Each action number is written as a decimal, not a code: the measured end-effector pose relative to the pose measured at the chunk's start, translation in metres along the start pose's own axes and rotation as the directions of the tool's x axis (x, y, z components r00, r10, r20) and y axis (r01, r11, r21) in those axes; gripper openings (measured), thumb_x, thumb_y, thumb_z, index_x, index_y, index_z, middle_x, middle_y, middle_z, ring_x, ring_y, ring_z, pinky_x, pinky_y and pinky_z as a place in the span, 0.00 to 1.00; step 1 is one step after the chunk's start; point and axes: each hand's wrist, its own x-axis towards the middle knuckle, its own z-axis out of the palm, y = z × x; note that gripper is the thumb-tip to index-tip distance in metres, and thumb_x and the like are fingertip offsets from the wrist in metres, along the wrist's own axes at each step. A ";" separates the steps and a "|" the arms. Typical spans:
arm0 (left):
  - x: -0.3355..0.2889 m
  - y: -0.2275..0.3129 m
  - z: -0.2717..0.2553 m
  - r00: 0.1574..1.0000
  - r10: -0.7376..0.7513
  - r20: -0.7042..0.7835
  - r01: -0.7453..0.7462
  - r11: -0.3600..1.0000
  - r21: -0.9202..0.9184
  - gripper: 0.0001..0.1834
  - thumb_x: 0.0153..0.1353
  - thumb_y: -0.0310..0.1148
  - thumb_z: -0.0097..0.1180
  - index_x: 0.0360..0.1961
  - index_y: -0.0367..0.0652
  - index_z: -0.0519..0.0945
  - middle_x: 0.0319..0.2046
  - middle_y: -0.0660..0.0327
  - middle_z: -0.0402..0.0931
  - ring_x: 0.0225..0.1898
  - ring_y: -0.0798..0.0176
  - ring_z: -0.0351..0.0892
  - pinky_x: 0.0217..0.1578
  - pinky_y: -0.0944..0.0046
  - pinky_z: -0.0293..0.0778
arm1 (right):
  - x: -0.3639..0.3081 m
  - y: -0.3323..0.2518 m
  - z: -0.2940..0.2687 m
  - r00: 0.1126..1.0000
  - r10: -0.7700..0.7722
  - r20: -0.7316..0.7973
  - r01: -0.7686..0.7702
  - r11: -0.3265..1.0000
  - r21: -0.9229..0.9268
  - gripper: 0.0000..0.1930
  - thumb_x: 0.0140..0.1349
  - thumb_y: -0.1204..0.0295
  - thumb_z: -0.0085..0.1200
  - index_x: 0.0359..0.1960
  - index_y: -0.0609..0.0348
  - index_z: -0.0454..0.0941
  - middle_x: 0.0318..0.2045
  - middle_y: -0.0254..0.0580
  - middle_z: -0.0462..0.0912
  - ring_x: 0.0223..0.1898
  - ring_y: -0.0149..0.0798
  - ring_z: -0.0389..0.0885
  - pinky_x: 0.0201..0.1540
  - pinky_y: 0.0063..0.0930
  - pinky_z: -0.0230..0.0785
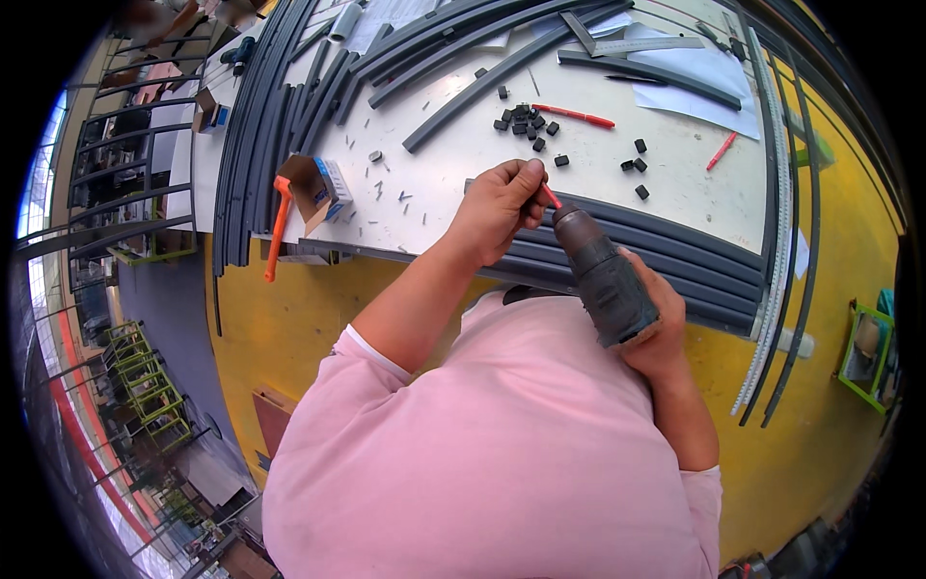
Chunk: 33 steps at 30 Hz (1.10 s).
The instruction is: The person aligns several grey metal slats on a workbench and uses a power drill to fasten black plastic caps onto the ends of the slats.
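- We grip a dark cordless drill [606, 280] in our right hand [656, 333], fingers wrapped tight round its body, its nose pointing toward ten o'clock.
- Our left hand [497, 205] closes at the drill's nose, thumb and fingertips pinched on a small red bit [550, 197] that sits right at the chuck.
- The drill hangs over a bundle of long grey strips [675, 261] lying along the near edge of the white worktable [453, 164].
- At twelve o'clock from our left hand, a cluster of small black blocks [526, 124] lies scattered on the table, well apart from the drill.
- A red pen [574, 115] lies just beside the blocks, at one o'clock from our hands; a second red pen [721, 151] rests at two o'clock, near a white paper sheet [699, 92].
- At nine o'clock, an open cardboard box [318, 188] sits at the table's edge, with an orange-handled tool [278, 227] just beside it.
- More curved grey strips [482, 82] cross the far part of the table.
- The floor below is yellow [289, 318].
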 end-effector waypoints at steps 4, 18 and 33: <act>-0.009 0.008 0.019 0.997 -0.018 0.079 0.024 0.997 -0.071 0.17 0.76 0.46 0.54 0.42 0.42 0.77 0.30 0.65 0.74 0.27 0.71 0.68 0.29 0.70 0.68 | -0.009 0.004 -0.001 0.993 -0.083 -0.078 0.080 0.996 -0.046 0.37 0.44 0.71 0.72 0.60 0.68 0.77 0.42 0.52 0.87 0.38 0.52 0.87 0.43 0.38 0.78; 0.002 0.013 -0.006 0.910 0.105 0.402 0.081 0.904 -0.419 0.22 0.75 0.36 0.54 0.63 0.33 0.72 0.47 0.57 0.75 0.34 0.71 0.68 0.30 0.72 0.69 | -0.026 0.001 -0.028 0.990 -0.107 -0.096 0.117 0.987 0.108 0.38 0.44 0.70 0.72 0.60 0.75 0.75 0.41 0.53 0.87 0.38 0.48 0.88 0.44 0.36 0.79; -0.001 0.008 -0.008 0.939 0.076 0.336 0.022 0.961 -0.277 0.19 0.72 0.39 0.59 0.56 0.38 0.77 0.45 0.57 0.79 0.32 0.72 0.69 0.28 0.73 0.68 | -0.022 -0.013 -0.021 0.995 -0.054 -0.080 0.060 0.995 0.080 0.40 0.42 0.67 0.75 0.60 0.73 0.76 0.38 0.49 0.87 0.34 0.46 0.85 0.40 0.35 0.77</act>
